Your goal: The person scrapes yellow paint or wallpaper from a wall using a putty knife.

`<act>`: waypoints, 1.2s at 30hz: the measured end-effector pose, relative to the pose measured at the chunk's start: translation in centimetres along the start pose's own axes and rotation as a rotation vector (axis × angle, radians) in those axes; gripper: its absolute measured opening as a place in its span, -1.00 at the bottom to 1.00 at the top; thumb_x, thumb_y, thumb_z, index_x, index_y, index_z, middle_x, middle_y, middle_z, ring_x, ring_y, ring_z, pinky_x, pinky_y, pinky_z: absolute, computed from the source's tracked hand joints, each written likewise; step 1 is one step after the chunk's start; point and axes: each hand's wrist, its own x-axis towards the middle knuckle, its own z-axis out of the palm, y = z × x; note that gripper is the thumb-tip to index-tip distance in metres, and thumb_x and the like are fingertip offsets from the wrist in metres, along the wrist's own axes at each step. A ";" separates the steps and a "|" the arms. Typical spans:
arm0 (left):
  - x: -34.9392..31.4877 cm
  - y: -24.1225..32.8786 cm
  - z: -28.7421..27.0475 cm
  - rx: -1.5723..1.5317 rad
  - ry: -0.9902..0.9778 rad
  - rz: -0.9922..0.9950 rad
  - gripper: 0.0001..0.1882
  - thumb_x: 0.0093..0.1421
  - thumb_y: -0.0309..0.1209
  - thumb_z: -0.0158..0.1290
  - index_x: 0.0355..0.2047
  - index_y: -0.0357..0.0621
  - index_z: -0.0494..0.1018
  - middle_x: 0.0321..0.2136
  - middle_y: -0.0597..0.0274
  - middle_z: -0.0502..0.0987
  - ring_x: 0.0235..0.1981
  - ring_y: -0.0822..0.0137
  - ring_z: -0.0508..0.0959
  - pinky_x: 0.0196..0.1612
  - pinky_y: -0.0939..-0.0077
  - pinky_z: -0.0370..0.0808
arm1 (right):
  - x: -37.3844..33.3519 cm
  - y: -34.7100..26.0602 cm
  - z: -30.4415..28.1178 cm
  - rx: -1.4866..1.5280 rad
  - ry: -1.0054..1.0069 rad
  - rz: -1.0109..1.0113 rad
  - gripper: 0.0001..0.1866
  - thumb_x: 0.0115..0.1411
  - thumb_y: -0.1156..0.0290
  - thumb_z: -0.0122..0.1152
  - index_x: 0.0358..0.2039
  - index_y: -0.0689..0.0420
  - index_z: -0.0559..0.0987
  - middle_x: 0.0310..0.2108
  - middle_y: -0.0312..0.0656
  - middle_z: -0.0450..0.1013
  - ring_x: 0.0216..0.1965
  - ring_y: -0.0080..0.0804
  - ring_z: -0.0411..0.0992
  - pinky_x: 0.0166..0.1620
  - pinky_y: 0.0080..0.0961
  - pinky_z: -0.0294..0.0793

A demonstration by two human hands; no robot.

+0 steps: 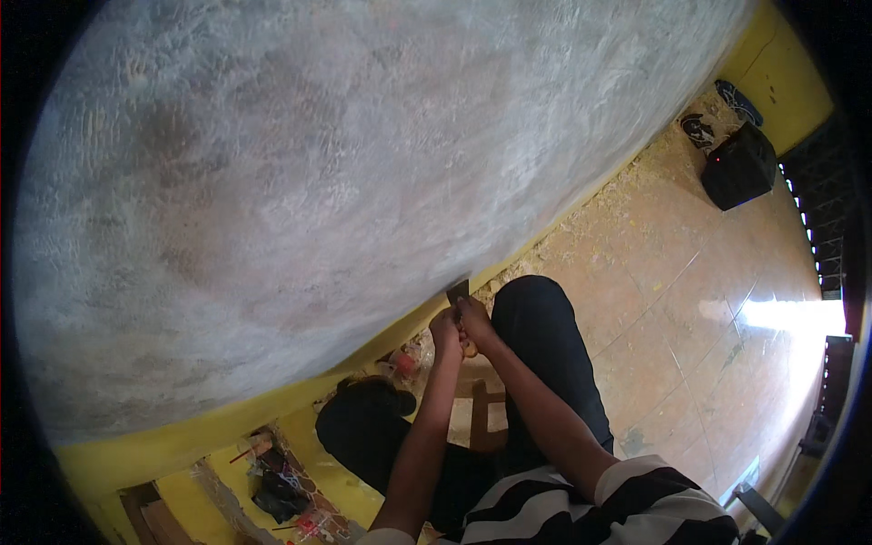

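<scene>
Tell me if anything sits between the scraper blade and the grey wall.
Nothing visible does. Both hands, left hand and right hand, grip the scraper together, and its blade tip appears to meet the scraped grey wall just above the yellow band. No object lies between blade and wall.

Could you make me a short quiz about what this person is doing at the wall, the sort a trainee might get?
1. True or false: both hands grip one scraper.
2. Where does the blade touch? A) the floor B) the grey wall just above the yellow band C) the black box
3. Fill in: the person's top is ______ in pattern.

Key:
1. True; the left hand and right hand close together on its handle.
2. B; it meets the grey wall near the yellow band, far from the black box on the floor.
3. Striped.
</scene>
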 end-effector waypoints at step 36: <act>2.5 -1.6 0.7 -0.001 0.059 -0.050 -0.73 0.11 -0.34 0.01 -0.71 -0.04 0.31 -0.84 0.44 0.21 -0.86 0.54 0.16 -0.81 0.60 0.05 | 1.9 1.7 -0.7 -0.008 0.017 0.096 -0.69 0.23 0.24 -0.21 -0.50 0.21 0.34 -0.66 -0.17 0.29 -0.66 -0.35 0.30 -0.51 -0.33 0.30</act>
